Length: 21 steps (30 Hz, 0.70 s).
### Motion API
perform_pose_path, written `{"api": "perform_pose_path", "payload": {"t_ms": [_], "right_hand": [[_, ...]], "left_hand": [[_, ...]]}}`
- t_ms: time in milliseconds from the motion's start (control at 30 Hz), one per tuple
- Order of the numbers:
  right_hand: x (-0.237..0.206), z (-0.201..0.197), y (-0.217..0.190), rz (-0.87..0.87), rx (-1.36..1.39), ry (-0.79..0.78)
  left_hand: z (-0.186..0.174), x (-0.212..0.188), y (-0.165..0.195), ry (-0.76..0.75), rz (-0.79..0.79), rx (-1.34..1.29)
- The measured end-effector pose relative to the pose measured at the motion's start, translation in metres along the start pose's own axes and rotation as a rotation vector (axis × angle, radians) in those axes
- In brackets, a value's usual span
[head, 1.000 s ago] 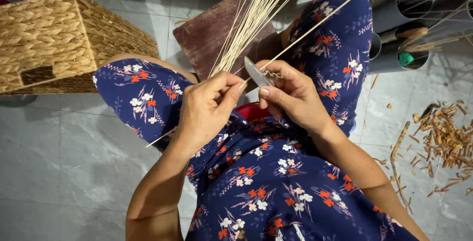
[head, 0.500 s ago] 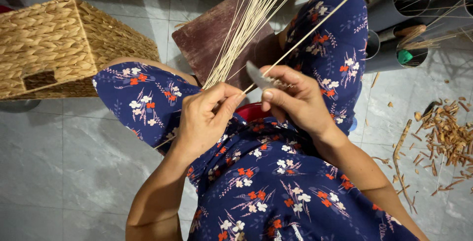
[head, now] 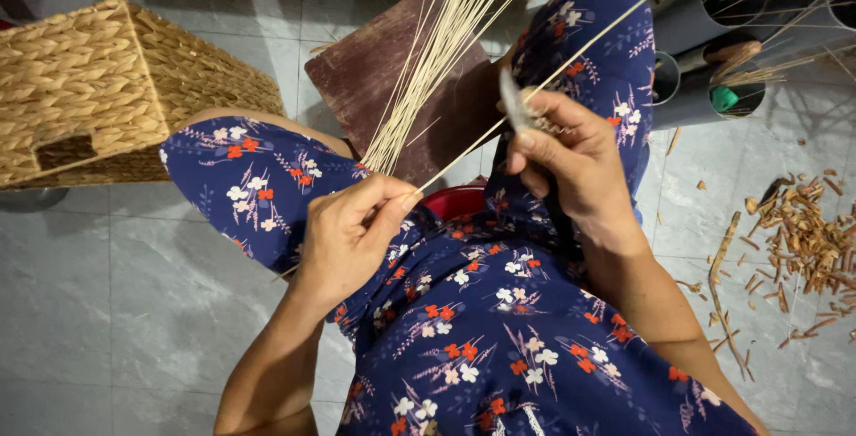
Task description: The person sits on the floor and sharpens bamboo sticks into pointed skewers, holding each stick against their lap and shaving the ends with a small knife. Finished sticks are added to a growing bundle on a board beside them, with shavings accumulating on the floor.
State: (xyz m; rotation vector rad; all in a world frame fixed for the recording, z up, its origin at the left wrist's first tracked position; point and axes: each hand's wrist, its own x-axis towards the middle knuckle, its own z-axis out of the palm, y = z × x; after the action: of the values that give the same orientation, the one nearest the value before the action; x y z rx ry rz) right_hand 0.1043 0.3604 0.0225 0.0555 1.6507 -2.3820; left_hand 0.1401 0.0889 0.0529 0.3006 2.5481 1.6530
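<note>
One thin stick [head: 535,97] pinched in left hand [head: 352,240] fingers; right hand [head: 571,155] clamped on knife [head: 513,106] at 1 o'clock. Risk: blade slips, nicks thumb.

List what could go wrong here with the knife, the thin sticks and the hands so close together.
1. The right hand holds a small knife against a single thin stick; a slip might send the blade toward the left hand, which pinches that stick's near end.
2. The stick looks very slender and may snap under the blade.
3. The bundle of sticks fans loosely from the left hand's grip, so some could slide out.
</note>
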Motion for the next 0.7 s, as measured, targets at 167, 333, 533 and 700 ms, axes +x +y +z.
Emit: {"api": "perform_pose_path", "payload": {"t_ms": [167,333,533,700], "right_hand": [[-0.001,-0.009,-0.002,-0.005,0.035,0.021],[0.000,-0.009,-0.001,-0.009,0.013,0.026],[0.000,-0.033,-0.015,-0.103,0.023,0.119],[0.003,-0.057,-0.010,-0.165,0.059,0.188]], "left_hand": [[-0.004,-0.003,-0.001,-0.019,0.025,0.010],[-0.005,-0.005,-0.001,-0.010,0.057,0.042],[-0.014,-0.013,0.000,-0.017,0.013,0.064],[-0.016,-0.020,-0.005,-0.037,-0.004,0.045]]}}
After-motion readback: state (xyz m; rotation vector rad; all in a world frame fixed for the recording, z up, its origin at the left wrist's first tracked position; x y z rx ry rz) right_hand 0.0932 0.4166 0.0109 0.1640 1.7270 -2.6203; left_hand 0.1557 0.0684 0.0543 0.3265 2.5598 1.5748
